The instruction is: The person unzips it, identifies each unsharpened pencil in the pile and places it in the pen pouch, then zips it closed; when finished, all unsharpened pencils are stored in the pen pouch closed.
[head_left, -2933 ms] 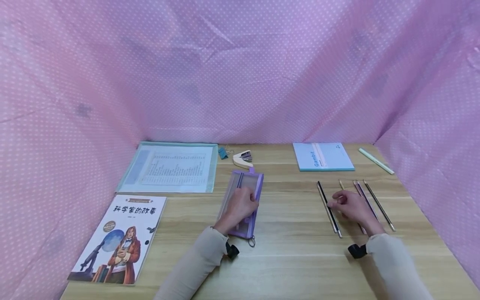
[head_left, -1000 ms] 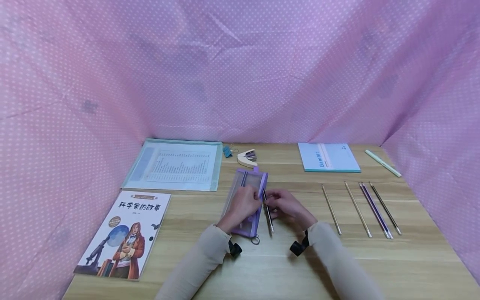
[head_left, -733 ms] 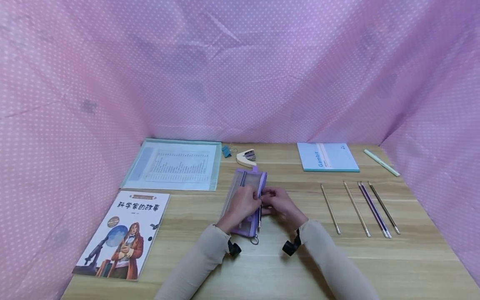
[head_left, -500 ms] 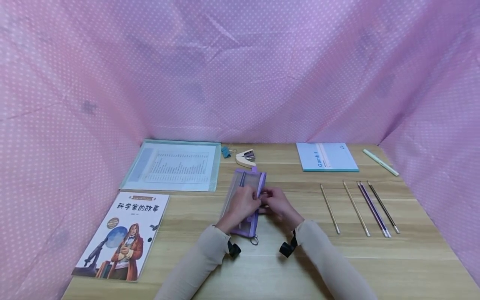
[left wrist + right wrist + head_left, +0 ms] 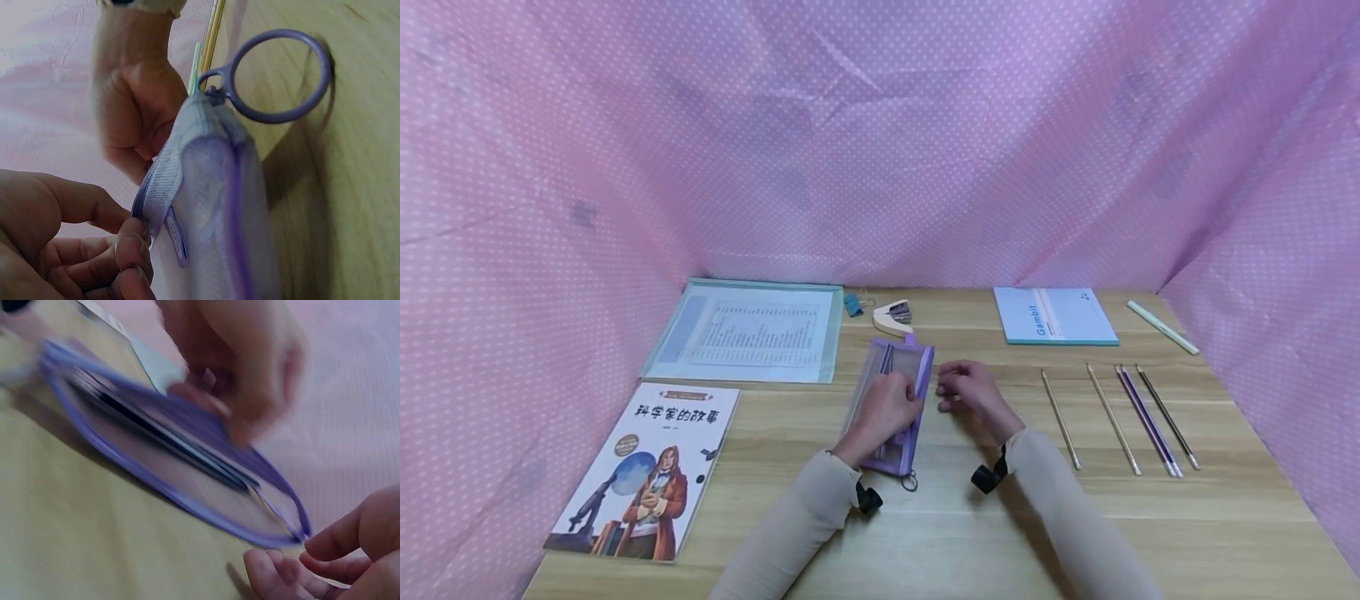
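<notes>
A see-through purple pencil case (image 5: 891, 460) lies on the table. My left hand (image 5: 886, 412) pinches the edge of its opening, as the left wrist view also shows at the zip (image 5: 176, 236). Several dark pencils (image 5: 169, 440) lie inside the gaping case in the right wrist view. My right hand (image 5: 977, 395) is just right of the case, fingers loosely bent and holding nothing. Farther right, several pencils lie side by side: two light wooden pencils (image 5: 1061, 418) (image 5: 1114, 418), purple pencils (image 5: 1148, 421) and a black pencil (image 5: 1168, 415).
Behind the case are a stapler (image 5: 892, 317) and a blue binder clip (image 5: 853, 303). A document folder (image 5: 752, 332) and a picture-covered book (image 5: 647, 471) lie left. A blue notebook (image 5: 1056, 317) and a pale green pen-like stick (image 5: 1162, 327) lie at the back right.
My right hand brought a black pencil from the right-hand row to the case and slid it inside. It has since drawn back slightly right, without the pencil. The left hand keeps its hold.
</notes>
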`<control>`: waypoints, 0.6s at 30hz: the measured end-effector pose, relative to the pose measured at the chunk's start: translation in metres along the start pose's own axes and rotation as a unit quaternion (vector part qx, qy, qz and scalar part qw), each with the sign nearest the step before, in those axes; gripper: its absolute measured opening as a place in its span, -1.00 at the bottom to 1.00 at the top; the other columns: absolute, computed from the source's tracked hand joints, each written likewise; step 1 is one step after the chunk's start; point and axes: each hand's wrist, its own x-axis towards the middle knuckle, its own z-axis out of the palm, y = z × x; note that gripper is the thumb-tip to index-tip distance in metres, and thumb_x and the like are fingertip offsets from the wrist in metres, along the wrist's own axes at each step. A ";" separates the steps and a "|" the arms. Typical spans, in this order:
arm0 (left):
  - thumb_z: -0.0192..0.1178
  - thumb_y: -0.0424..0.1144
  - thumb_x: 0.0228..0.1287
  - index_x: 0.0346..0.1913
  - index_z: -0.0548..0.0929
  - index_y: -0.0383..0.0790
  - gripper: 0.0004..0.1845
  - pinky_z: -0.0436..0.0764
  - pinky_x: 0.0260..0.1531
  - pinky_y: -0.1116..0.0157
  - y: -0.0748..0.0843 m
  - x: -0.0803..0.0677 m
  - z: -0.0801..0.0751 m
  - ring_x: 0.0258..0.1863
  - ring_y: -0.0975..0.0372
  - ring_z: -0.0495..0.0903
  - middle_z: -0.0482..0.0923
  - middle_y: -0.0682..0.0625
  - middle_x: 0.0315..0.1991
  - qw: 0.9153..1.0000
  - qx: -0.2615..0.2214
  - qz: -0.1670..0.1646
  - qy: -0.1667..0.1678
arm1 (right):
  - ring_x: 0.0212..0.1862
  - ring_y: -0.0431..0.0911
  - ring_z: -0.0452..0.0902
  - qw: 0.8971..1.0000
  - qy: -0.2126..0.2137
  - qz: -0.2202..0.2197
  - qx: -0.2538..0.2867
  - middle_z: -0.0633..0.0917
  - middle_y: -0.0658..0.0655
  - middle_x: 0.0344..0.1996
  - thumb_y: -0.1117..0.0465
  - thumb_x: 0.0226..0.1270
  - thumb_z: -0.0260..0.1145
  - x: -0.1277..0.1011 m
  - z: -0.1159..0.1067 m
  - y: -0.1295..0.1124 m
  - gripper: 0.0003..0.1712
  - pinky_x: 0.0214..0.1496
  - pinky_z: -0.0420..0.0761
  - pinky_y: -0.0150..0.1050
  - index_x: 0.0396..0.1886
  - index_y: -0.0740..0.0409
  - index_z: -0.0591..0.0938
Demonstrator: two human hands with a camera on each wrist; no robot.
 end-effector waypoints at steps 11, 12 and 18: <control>0.26 -0.40 0.16 -0.64 0.50 -0.16 -0.73 0.31 -0.84 0.50 -0.003 0.000 0.002 -0.81 0.34 0.40 0.39 0.10 -0.77 1.000 -0.003 0.016 0.010 | 0.22 0.09 0.58 0.996 0.009 -0.068 -0.064 0.51 0.42 0.29 0.24 0.50 0.14 0.048 -0.017 -0.021 -0.46 0.22 0.66 -0.17 0.37 0.41 0.38; 0.26 -0.40 0.16 -0.65 0.50 -0.16 -0.72 0.31 -0.84 0.50 -0.004 0.000 0.002 -0.81 0.35 0.40 0.39 0.11 -0.77 1.000 -0.002 0.018 0.011 | 0.24 0.10 0.58 0.995 0.000 -0.073 -0.067 0.51 0.43 0.30 0.24 0.50 0.14 0.051 -0.016 -0.023 -0.46 0.26 0.64 -0.14 0.36 0.42 0.38; 0.26 -0.40 0.15 -0.64 0.51 -0.16 -0.74 0.33 -0.83 0.50 -0.003 0.001 0.002 -0.80 0.34 0.41 0.41 0.10 -0.75 1.000 0.004 0.022 0.014 | 0.06 -0.05 0.64 0.991 -0.037 -0.081 -0.104 0.57 0.41 0.22 0.25 0.47 0.17 0.062 -0.007 -0.031 -0.51 0.23 0.66 -0.12 0.29 0.43 0.46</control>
